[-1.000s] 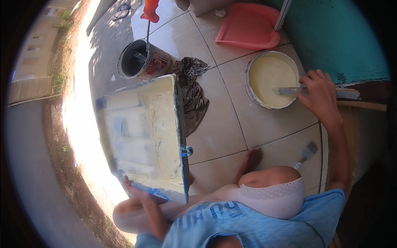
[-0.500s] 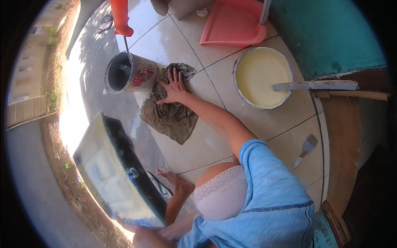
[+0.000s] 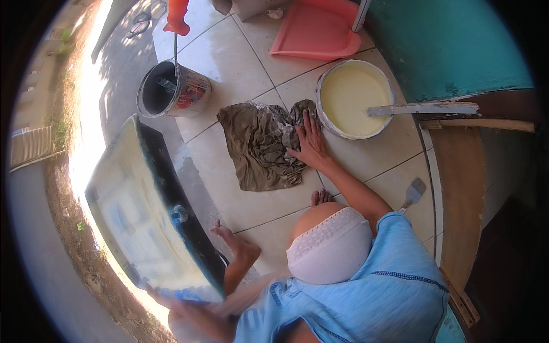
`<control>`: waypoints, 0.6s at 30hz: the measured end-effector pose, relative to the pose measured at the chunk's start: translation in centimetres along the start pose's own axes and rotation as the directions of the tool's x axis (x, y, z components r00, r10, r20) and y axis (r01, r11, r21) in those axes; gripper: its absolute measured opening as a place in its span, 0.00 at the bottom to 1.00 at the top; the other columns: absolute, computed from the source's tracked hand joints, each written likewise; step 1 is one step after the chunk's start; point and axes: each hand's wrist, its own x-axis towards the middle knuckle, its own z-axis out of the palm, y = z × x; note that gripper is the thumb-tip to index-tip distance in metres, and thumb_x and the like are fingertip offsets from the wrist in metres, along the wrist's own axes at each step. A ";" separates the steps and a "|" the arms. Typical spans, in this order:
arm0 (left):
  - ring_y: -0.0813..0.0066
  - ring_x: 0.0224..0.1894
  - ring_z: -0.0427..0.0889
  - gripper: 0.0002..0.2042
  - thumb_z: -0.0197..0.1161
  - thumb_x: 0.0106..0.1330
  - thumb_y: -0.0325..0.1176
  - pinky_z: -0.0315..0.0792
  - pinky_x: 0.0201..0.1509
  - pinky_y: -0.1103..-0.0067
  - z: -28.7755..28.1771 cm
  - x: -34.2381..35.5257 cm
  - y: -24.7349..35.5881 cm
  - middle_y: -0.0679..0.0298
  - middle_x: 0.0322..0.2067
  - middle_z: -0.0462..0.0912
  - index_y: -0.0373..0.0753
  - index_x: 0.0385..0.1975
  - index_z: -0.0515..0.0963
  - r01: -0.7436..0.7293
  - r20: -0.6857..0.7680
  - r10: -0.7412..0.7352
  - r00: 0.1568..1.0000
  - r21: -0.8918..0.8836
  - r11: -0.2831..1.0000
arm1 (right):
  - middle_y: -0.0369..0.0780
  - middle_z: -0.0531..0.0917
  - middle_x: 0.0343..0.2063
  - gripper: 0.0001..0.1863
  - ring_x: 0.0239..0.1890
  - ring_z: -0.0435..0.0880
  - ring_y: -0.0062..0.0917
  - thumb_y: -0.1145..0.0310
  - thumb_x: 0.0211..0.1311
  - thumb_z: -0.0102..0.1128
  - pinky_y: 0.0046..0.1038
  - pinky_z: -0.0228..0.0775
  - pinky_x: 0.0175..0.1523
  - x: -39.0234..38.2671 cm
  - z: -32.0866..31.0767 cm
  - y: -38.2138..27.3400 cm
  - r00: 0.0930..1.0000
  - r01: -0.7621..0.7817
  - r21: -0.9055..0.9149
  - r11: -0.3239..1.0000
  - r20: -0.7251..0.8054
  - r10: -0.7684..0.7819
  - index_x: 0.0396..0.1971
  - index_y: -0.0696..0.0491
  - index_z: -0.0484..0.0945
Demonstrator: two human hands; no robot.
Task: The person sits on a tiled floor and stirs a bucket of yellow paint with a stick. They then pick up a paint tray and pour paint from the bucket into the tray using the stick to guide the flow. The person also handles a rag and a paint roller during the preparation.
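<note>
A crumpled, wet-looking brown cloth [image 3: 257,154] lies spread on the pale floor tiles. My right hand [image 3: 311,143] presses on its right side, fingers stretched and spread rather than wrapped round it. At the lower left my left hand [image 3: 163,300] is blurred beside the bottom edge of a paint-stained tub or case [image 3: 131,211]; its grip is unclear. That object stands tilted, with a cream, blue-smeared face and a black side. Just right of the cloth sits a round bucket [image 3: 326,117] of pale yellow paint, a flat paint-crusted stick [image 3: 423,108] across its rim.
A paint-spattered grey bucket [image 3: 191,94] stands at the far left, with an orange-handled tool [image 3: 177,26] upright at it. A pink dustpan [image 3: 314,31] lies far back. A putty knife [image 3: 413,193] rests on the right tiles. My bare feet [image 3: 237,246] flank the work area.
My right hand has moved right with the cloth, away from the grey bucket toward the paint bucket. The cloth lies flatter and wider. The tilted tub has shifted slightly up and left.
</note>
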 end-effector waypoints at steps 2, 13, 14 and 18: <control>0.51 0.69 0.65 0.35 0.55 0.69 0.57 0.59 0.72 0.58 1.1 0.6 0.4 0.53 0.68 0.67 0.37 0.69 0.65 0.019 0.036 -0.020 0.999 0.006 1.000 | 0.52 0.44 0.77 0.40 0.76 0.47 0.54 0.49 0.52 0.74 0.48 0.47 0.77 -3.3 -1.1 0.9 0.994 -0.040 0.019 0.999 0.104 0.038 0.60 0.56 0.69; 0.52 0.70 0.64 0.36 0.53 0.69 0.61 0.58 0.72 0.59 4.9 3.7 0.6 0.52 0.67 0.68 0.39 0.68 0.68 -0.175 0.296 0.141 0.945 0.093 0.980 | 0.48 0.59 0.72 0.43 0.73 0.58 0.46 0.55 0.45 0.78 0.43 0.51 0.78 -13.4 -10.5 8.5 0.974 -0.066 -0.023 0.998 0.214 0.070 0.61 0.56 0.70; 0.52 0.70 0.64 0.36 0.53 0.69 0.61 0.58 0.72 0.59 5.4 3.6 0.3 0.52 0.67 0.68 0.39 0.68 0.68 -0.185 0.300 0.150 0.942 0.092 0.978 | 0.49 0.61 0.71 0.44 0.73 0.59 0.46 0.58 0.44 0.78 0.43 0.51 0.78 -13.9 -11.9 9.9 0.968 -0.093 -0.064 0.994 0.227 0.105 0.63 0.57 0.69; 0.52 0.70 0.64 0.36 0.53 0.69 0.60 0.59 0.72 0.59 7.7 3.1 -1.4 0.51 0.67 0.68 0.38 0.68 0.68 -0.218 0.319 0.175 0.932 0.107 0.970 | 0.47 0.63 0.71 0.43 0.74 0.58 0.44 0.65 0.43 0.76 0.44 0.50 0.78 -12.6 -17.1 16.0 0.995 -0.055 -0.142 0.988 0.071 0.066 0.63 0.57 0.68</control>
